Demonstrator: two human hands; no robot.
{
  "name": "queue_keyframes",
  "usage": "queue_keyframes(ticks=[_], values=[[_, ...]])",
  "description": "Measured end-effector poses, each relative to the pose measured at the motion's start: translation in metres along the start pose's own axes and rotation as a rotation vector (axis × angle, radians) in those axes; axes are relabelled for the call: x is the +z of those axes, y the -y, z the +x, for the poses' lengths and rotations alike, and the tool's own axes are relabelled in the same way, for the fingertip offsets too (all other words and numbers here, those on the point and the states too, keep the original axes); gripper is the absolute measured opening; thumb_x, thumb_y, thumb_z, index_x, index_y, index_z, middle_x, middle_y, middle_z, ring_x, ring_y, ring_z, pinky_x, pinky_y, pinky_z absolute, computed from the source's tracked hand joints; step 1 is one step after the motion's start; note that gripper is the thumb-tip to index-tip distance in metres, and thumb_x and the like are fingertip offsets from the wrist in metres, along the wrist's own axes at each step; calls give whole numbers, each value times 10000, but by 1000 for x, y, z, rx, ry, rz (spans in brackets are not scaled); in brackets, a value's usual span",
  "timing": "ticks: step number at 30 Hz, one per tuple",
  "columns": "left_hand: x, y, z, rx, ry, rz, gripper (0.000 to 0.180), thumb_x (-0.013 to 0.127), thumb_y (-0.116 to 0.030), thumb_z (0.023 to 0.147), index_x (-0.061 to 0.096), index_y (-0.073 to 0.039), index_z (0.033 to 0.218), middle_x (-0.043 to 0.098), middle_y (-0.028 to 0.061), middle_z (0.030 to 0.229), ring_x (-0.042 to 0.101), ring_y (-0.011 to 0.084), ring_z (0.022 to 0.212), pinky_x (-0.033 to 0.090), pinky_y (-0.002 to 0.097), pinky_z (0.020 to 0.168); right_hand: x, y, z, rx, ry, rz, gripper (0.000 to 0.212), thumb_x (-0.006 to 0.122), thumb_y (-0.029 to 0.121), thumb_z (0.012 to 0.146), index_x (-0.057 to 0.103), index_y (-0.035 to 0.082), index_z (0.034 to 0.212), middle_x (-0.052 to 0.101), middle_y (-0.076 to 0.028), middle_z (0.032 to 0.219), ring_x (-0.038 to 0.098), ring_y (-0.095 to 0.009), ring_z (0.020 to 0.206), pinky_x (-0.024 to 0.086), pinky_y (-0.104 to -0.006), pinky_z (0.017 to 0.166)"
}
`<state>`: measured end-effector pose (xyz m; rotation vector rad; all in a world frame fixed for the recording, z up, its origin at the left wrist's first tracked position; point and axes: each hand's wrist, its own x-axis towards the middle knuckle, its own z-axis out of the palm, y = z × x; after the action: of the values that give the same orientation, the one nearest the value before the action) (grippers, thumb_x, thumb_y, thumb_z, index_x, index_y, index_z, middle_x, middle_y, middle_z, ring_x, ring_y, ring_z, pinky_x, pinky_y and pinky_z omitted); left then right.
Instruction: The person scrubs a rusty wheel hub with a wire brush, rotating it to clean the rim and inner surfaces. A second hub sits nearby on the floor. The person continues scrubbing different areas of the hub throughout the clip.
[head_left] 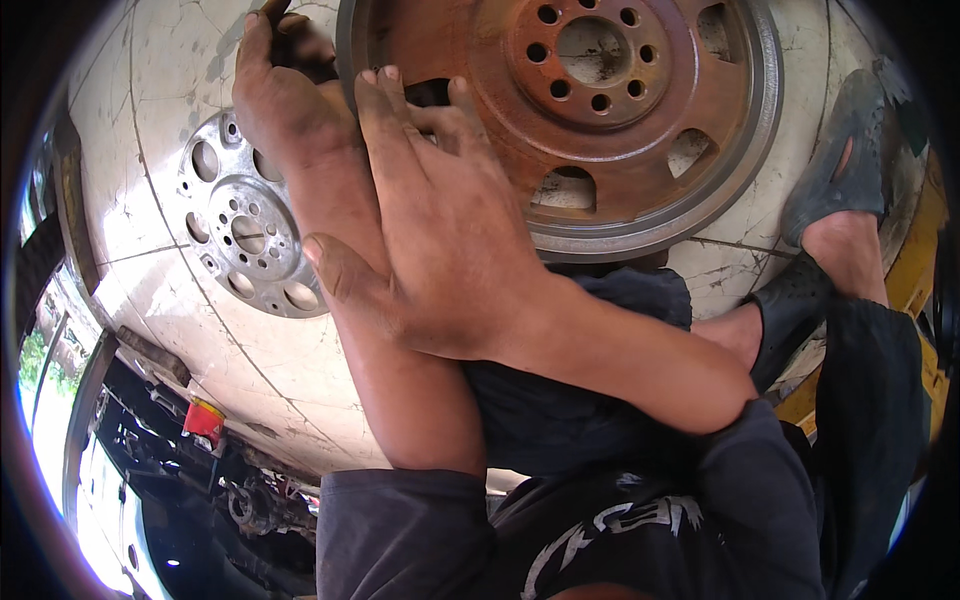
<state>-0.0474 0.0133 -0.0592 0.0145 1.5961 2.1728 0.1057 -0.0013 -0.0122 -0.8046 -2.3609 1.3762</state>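
Right hand (450, 230) lying across left forearm (345, 290), rusty metal wheel (620, 150) just ahead

The right hand is lying back-up over the left forearm, its fingers loosely extended and its thumb spread aside; it is grasping nothing that shows. Its fingertips are overlapping the wheel's left part in view, though whether they are touching the metal is unclear. The left hand (295, 110) is bending at the wrist near the upper edge, just left of the wheel's rim; its fingers are partly hidden and blurred, so whether it is gripping anything cannot be told.

The wheel is lying flat ahead of and to the right of the hands, showing a ring of bolt holes around its central bore and larger openings farther out. On the left, a silver perforated disc (268, 275) is resting on the pale tiled floor (110, 180), partly covered by the left forearm.

Farther right, two feet are wearing dark clogs (835, 165), with yellow metalwork (915, 260) standing behind them. At lower left, a red and yellow container (204, 420) is sitting beside dark machine parts (255, 505).
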Motion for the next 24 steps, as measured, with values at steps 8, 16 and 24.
queue_keyframes(ticks=[8,16,24], values=[[-23,0,11,-62,0,54,340,503,-228,1109,640,56,1236,546,53,861,475,165,787,478,348,746,-18,-16,-44,-121,68,-1,1007,670,492,906,299,-157,1581,567,-350,1437,585,-490,1239,288,-622,1231],[-11,-9,5,-104,-86,-29,257,575,-246,1083,687,-16,1101,529,-5,766,473,118,647,432,265,631,-31,-17,-53,-102,148,58,1013,675,482,905,292,-177,1571,603,-373,1363,584,-512,1243,339,-617,1211],[0,15,15,-45,-45,-83,238,633,-244,1074,684,-23,1145,577,-32,754,491,77,603,407,218,540,-14,-20,-17,-41,64,25,983,665,511,916,341,-183,1531,523,-395,1463,532,-555,1312,353,-605,1210]])
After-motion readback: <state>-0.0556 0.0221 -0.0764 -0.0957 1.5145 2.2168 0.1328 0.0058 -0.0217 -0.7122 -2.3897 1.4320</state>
